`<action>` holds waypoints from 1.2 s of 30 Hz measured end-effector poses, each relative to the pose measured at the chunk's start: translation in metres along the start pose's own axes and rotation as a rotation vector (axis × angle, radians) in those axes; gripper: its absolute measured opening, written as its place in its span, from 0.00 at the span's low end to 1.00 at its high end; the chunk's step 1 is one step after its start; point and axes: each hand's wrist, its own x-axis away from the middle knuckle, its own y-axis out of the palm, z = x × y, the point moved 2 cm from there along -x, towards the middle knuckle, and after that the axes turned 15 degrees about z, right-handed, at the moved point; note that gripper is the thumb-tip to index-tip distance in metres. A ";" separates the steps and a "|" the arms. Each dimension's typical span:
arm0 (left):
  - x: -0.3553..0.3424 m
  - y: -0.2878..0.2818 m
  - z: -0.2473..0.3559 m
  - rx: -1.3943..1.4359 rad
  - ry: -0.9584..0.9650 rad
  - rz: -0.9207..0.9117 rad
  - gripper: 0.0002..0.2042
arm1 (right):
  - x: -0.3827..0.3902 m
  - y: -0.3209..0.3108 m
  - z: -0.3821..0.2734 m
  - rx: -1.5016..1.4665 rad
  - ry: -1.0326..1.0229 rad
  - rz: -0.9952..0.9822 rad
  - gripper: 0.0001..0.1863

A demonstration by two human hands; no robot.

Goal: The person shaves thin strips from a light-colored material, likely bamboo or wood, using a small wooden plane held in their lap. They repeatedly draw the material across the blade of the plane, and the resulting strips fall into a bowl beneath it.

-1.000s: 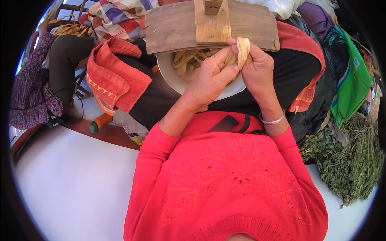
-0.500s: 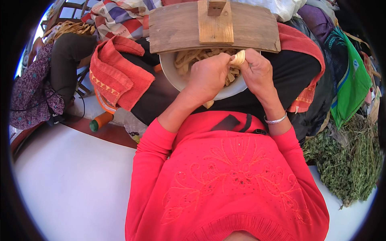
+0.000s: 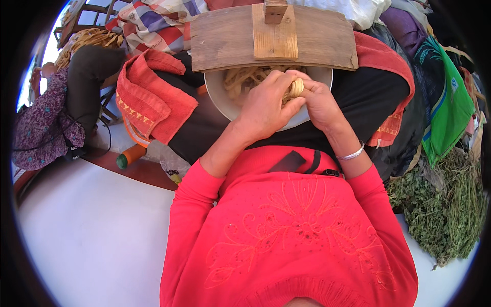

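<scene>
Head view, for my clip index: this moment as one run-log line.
left hand: pinching strip bundle; right hand: pinching likewise; white bowl: below, holding strips; wooden board: over bowl's far side

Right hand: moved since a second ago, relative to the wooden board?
Yes: the right hand has shifted down the picture and slightly left. It overlapped the lower edge of the wooden board; now it sits just below.
</scene>
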 end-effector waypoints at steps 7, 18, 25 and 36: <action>-0.014 0.022 -0.024 0.029 -0.196 0.021 0.12 | 0.008 0.014 -0.036 0.583 -0.727 0.227 0.03; 0.028 -0.010 -0.032 0.375 -0.424 -0.041 0.08 | 0.002 0.000 -0.034 -0.068 -0.379 0.160 0.11; -0.001 -0.020 -0.001 -0.307 0.219 0.014 0.05 | -0.012 -0.016 -0.086 0.475 -0.514 0.026 0.21; -0.019 -0.022 -0.017 0.151 -0.244 -0.133 0.07 | -0.024 -0.008 -0.093 0.476 -0.021 -0.292 0.07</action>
